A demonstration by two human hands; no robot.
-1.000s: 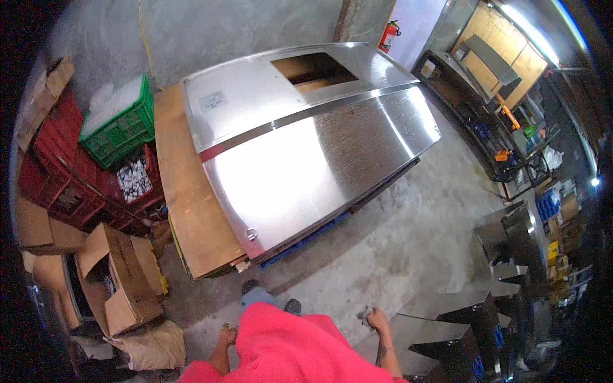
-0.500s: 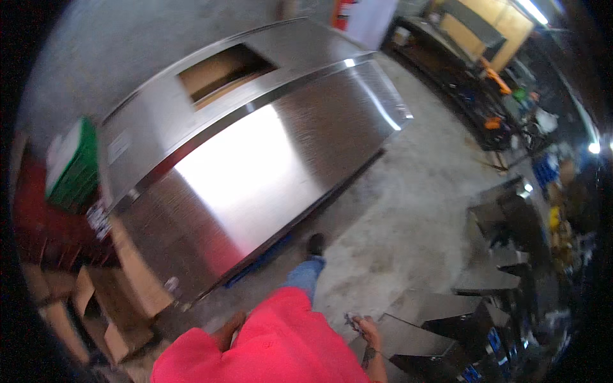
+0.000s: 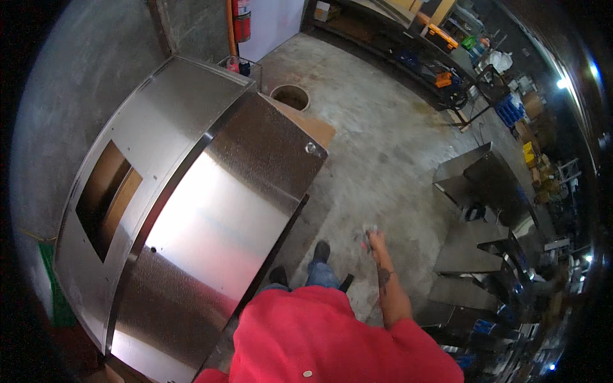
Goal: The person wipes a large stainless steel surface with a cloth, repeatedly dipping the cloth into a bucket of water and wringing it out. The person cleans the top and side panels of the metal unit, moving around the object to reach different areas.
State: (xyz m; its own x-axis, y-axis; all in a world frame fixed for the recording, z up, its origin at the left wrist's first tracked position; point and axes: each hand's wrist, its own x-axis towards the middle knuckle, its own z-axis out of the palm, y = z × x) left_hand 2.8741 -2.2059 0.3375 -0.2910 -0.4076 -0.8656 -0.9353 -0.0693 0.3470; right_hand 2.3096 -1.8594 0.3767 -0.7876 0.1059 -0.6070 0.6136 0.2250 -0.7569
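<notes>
My right hand (image 3: 377,240) is held out over the concrete floor, away from the big metal piece. Its fingers are closed round something small with a pale tip and a bit of red, too blurred to name. To my left stands a large stainless steel cabinet-like piece (image 3: 211,210). A rectangular opening (image 3: 110,198) is cut in its far panel, and a small round fitting (image 3: 311,148) sits near its right corner. My left hand is out of view, hidden beside my body.
Folded steel sheets (image 3: 469,246) stand on the right. A round bucket (image 3: 290,97) and a fire extinguisher (image 3: 242,25) are beyond the steel piece. A cluttered workbench (image 3: 396,48) runs along the back, with a blue crate (image 3: 509,110) near it. A green crate (image 3: 57,287) sits at far left.
My view has turned and shifted rightward along the steel piece, showing its right end and the bucket. My right arm has reached forward from beside my body. My left hand has left the view.
</notes>
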